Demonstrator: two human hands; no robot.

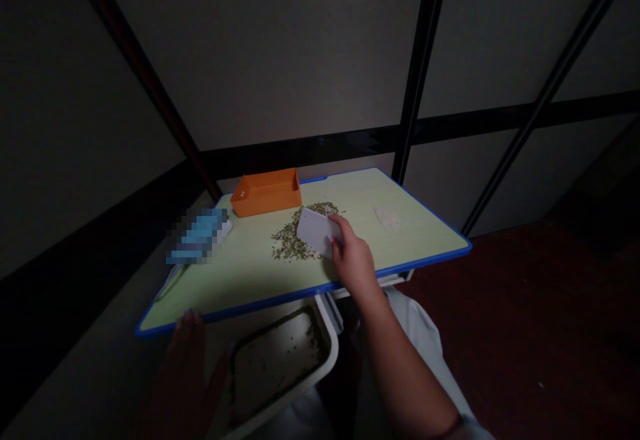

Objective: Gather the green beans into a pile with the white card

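Note:
My right hand (pixel 351 253) grips a flat white scraper (pixel 316 230), which stands tilted among small green grains (pixel 293 243) spread over the tabletop. Too small to name for sure, the grains lie mostly to the left of the scraper and behind it. My left hand (pixel 187 367), in deep shadow, is at the table's near left edge with its fingers stretched and its thumb apart. Nothing shows in it. Beside that thumb, an open drawer (pixel 327 353) under the tabletop has scattered dark grains inside.
An orange open box (pixel 267 193) stands at the back left of the pale green table (pixel 235 280) with blue edging. Left of it lies a blurred blue object (pixel 200 235) with a white cable. A small whitish patch of grains (pixel 387 217) is on the right. Panelled walls rise behind.

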